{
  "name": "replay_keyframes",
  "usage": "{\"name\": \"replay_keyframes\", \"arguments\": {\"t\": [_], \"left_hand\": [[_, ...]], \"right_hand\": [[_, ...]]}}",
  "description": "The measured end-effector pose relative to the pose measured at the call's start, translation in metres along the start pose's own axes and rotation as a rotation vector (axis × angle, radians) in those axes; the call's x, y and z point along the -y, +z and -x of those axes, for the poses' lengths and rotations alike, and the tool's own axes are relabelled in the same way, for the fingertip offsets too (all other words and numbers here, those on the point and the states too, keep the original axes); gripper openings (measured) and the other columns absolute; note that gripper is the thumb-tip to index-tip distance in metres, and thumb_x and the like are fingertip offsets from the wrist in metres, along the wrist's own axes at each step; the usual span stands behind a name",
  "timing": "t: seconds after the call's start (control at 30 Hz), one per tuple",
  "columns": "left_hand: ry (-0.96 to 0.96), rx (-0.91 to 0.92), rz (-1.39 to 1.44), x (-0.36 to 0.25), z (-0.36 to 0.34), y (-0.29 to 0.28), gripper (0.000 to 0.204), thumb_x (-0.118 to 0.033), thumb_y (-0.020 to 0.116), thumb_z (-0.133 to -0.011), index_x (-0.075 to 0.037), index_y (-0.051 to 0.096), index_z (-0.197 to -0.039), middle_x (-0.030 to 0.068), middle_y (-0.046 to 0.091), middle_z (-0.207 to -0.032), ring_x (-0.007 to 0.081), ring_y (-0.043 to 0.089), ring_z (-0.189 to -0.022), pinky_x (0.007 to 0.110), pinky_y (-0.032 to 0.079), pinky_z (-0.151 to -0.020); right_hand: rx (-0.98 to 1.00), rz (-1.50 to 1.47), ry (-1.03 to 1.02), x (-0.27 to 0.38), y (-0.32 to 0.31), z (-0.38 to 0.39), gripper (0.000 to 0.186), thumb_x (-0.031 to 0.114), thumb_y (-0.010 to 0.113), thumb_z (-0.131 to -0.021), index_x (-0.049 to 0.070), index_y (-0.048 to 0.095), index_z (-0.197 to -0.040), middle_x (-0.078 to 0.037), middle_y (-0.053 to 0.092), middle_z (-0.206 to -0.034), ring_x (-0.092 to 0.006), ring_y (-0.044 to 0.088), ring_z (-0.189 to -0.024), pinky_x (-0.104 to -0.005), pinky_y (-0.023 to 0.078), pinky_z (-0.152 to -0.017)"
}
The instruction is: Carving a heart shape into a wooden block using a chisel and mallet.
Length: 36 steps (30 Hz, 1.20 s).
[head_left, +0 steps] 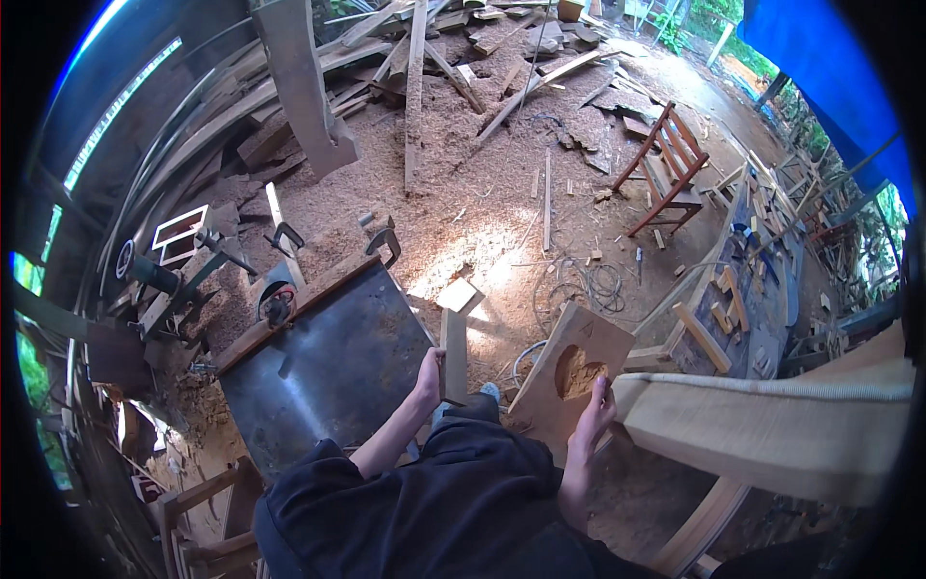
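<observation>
My left hand (pixel 429 374) grips a narrow flat wooden board (pixel 454 352) that stands upright in front of my knees. My right hand (pixel 595 413) holds the lower edge of a flat wooden panel (pixel 579 340) with a heart-shaped hole cut through its middle; the panel is tilted, its top corner leaning away from me. Both forearms come up from my dark trousers at the bottom of the view. The board and the panel are apart, the board to the left.
A dark metal table-saw top (pixel 328 372) with a wooden fence lies at my left. A thick pale plank (pixel 772 425) runs along my right. A red wooden chair frame (pixel 666 174) stands ahead. Sawdust (pixel 463 212), offcuts and coiled cable (pixel 588 285) cover the floor.
</observation>
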<state>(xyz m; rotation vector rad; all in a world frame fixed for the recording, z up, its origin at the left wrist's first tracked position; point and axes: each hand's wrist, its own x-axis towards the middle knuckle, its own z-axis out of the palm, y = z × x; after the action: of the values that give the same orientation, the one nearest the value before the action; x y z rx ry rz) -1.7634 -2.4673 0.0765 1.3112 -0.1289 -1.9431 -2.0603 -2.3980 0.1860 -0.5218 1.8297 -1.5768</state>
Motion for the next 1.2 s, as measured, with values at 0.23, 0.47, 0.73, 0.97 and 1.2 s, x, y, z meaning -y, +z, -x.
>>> {"name": "replay_keyframes", "arguments": {"t": [0.23,0.47,0.73,0.97,1.2], "left_hand": [[-0.013,-0.032,-0.036,-0.012,-0.031,0.034,0.049,-0.035,0.039,-0.096,0.001,0.066,-0.116,0.0166,0.072,-0.098,0.0266,0.071,-0.086,0.041,0.057,-0.079],[-0.071,0.017,0.046,-0.037,-0.083,0.075,0.051,-0.036,0.039,-0.097,0.002,0.066,-0.116,0.0181,0.073,-0.099,0.0277,0.07,-0.084,0.041,0.058,-0.079],[-0.081,0.21,-0.109,-0.109,-0.179,0.153,0.054,-0.035,0.035,-0.099,0.002,0.066,-0.124,0.0177,0.074,-0.11,0.0254,0.071,-0.091,0.038,0.058,-0.082],[0.043,0.38,-0.17,-0.198,-0.265,0.226,0.054,-0.029,0.031,-0.102,0.003,0.064,-0.13,0.0176,0.072,-0.121,0.0224,0.069,-0.106,0.034,0.052,-0.097],[0.062,0.394,-0.265,-0.256,-0.346,0.306,0.056,-0.031,0.031,-0.102,0.001,0.054,-0.141,0.0197,0.07,-0.125,0.0219,0.068,-0.109,0.033,0.052,-0.098]], "right_hand": [[0.021,-0.104,0.104,0.017,0.018,-0.035,0.047,0.038,0.064,-0.102,-0.006,0.067,-0.118,-0.011,0.069,-0.107,-0.0183,0.063,-0.096,-0.0334,0.05,-0.087],[0.008,-0.084,0.108,0.017,0.045,-0.094,0.052,0.04,0.064,-0.102,-0.008,0.064,-0.125,-0.013,0.068,-0.116,-0.0202,0.063,-0.104,-0.0342,0.05,-0.091],[-0.019,-0.141,0.109,0.035,0.112,-0.21,0.051,0.04,0.062,-0.104,-0.006,0.064,-0.126,-0.014,0.068,-0.12,-0.0196,0.062,-0.107,-0.0343,0.048,-0.095],[0.056,-0.302,0.275,0.037,0.185,-0.329,0.052,0.041,0.06,-0.104,-0.005,0.062,-0.131,-0.011,0.066,-0.124,-0.0189,0.061,-0.112,-0.0333,0.048,-0.097],[0.079,-0.214,0.295,0.068,0.233,-0.392,0.049,0.036,0.058,-0.105,-0.006,0.061,-0.13,-0.012,0.066,-0.125,-0.0192,0.061,-0.114,-0.0337,0.048,-0.099]]}}
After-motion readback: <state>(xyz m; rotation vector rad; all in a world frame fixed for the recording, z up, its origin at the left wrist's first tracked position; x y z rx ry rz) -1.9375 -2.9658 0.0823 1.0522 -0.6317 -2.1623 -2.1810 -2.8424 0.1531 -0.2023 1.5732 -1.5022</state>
